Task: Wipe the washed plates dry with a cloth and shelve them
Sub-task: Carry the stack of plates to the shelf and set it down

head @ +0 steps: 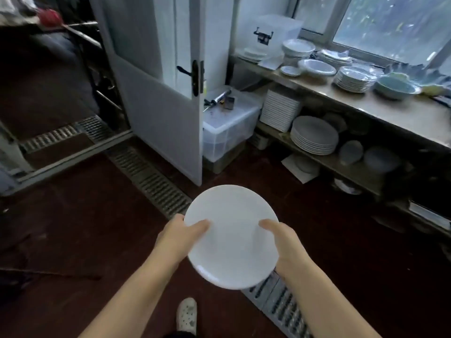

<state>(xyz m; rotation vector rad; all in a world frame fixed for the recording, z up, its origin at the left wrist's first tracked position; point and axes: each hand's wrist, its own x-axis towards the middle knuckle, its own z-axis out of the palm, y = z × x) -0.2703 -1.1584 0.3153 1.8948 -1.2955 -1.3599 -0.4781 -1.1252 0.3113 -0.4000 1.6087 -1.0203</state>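
A round white plate (231, 236) is held level above the dark red floor, in the lower middle of the head view. My left hand (178, 236) grips its left rim, thumb lying on top. My right hand (284, 242) grips the right rim the same way. No cloth shows in either hand. To the upper right, a lower shelf (324, 162) carries a stack of round white plates (314, 136) and a stack of square white plates (279, 111).
The countertop (380, 111) under the window holds more plate stacks and bowls. A white door (156, 93) stands open ahead, with a clear plastic bin (227, 132) beside it. A metal floor drain grate (156, 189) runs diagonally under the plate. My white shoe (186, 315) shows below.
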